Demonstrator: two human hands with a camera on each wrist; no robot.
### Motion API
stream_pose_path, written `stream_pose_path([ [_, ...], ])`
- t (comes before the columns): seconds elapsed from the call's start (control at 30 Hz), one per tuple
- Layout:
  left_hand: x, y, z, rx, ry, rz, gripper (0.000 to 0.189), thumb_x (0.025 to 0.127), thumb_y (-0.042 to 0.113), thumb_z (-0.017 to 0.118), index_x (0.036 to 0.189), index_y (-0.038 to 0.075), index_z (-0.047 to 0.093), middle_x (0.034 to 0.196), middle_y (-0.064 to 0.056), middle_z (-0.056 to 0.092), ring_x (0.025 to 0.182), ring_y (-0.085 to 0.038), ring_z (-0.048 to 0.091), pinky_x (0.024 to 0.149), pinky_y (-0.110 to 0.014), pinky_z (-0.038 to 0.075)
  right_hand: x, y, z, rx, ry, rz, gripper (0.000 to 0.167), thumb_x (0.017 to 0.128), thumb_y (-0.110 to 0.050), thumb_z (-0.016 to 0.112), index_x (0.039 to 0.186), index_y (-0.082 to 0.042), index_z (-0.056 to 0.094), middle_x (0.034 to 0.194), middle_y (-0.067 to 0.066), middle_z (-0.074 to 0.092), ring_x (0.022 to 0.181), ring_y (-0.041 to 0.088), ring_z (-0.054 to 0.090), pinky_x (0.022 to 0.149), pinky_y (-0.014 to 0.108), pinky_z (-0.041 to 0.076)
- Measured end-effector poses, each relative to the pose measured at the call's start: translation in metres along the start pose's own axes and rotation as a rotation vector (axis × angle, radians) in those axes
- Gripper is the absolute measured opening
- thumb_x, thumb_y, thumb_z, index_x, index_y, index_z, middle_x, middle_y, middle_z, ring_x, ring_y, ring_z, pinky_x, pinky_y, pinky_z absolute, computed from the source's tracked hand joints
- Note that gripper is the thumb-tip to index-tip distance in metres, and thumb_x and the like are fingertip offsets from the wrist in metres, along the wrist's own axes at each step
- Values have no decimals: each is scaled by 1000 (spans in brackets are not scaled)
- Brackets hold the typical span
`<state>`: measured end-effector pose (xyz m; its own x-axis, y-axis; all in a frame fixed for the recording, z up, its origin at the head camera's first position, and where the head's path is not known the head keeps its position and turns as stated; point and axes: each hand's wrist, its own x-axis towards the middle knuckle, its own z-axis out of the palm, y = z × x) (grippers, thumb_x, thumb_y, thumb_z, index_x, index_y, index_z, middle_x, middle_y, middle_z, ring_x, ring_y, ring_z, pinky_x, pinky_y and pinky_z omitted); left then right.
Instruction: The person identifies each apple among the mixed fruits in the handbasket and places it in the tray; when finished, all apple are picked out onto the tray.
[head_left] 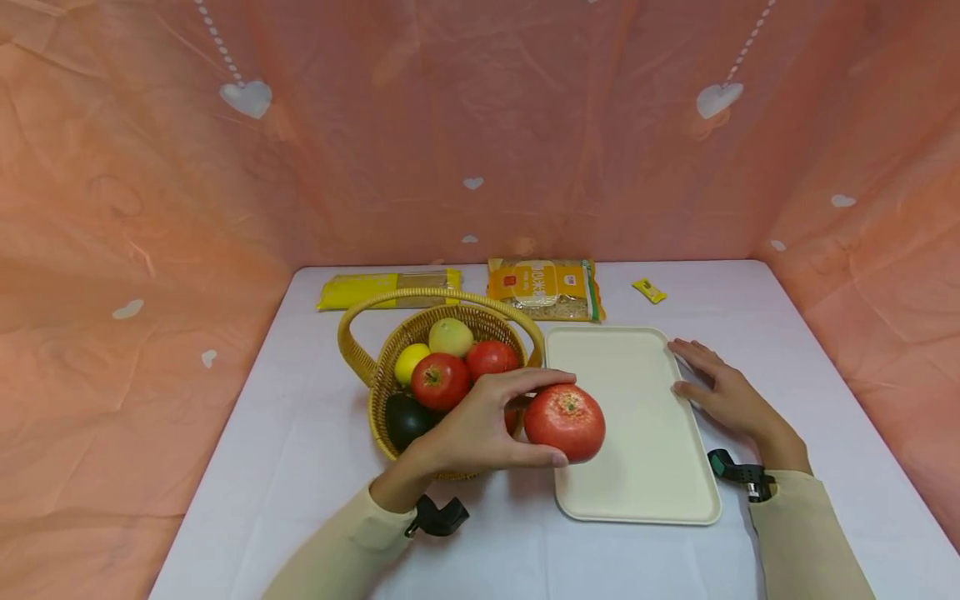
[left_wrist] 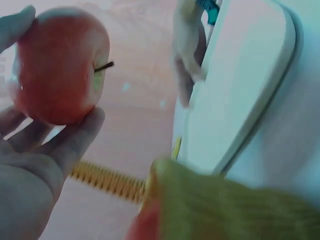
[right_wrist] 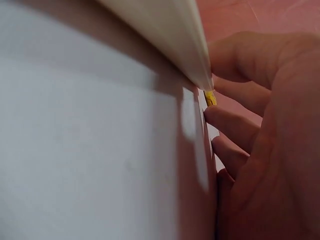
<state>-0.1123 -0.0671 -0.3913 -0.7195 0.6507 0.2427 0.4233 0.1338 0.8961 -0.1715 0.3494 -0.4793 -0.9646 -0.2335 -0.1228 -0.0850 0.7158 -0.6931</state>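
Observation:
My left hand point(head_left: 480, 425) holds a red apple point(head_left: 565, 423) between thumb and fingers, raised above the left edge of a cream tray point(head_left: 637, 400). In the left wrist view the apple point(left_wrist: 62, 65) shows its dark stem. Behind that hand stands a wicker basket point(head_left: 486, 321) with an arched handle. Inside it lie a red apple point(head_left: 441, 382), another red fruit point(head_left: 492, 358), a yellow fruit point(head_left: 410, 363), a pale green fruit point(head_left: 451, 337) and a dark avocado-like fruit point(head_left: 407, 422). My right hand point(head_left: 731, 404) touches the tray's right edge, its fingers extended.
Along the table's back lie a yellow pack point(head_left: 360, 290), partly behind the basket handle, and an orange-yellow grain bag point(head_left: 543, 289). A small yellow packet point(head_left: 649, 290) lies beyond the tray. Pinkish-orange cloth point(head_left: 525, 133) hangs behind and at both sides of the white table point(head_left: 262, 467).

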Motion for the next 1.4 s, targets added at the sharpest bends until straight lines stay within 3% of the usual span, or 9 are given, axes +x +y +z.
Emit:
stream_pose_path([
  [0.47,41,-8,46,23,55,-15,74,84,23,96,150,14,64,147,-1,70,127,-4,67,110,-25,56,1,3,-1,-9,-26,64,81,107,-38,70,174,-18,30,181,24,19,168,53,5,120,88,14],
  [0.8,67,-11,82,81,168,-120,75,84,30,96,151,15,64,145,1,71,113,-2,67,95,-14,56,0,3,-1,-13,-14,23,79,106,-32,72,173,-16,34,180,24,23,168,52,8,122,87,13],
  [1.17,107,-39,115,64,311,-299,75,86,31,96,153,20,64,148,2,69,131,-10,63,107,-21,54,0,4,-3,-8,-8,6,73,106,-25,70,171,-14,38,179,23,26,168,52,9,122,87,14],
  [1.4,124,-65,126,56,349,-328,75,82,26,97,150,17,67,143,-1,72,126,-10,64,104,-22,53,1,5,-2,-6,-12,1,74,106,-27,71,171,-15,38,179,23,26,168,51,9,122,87,14],
])
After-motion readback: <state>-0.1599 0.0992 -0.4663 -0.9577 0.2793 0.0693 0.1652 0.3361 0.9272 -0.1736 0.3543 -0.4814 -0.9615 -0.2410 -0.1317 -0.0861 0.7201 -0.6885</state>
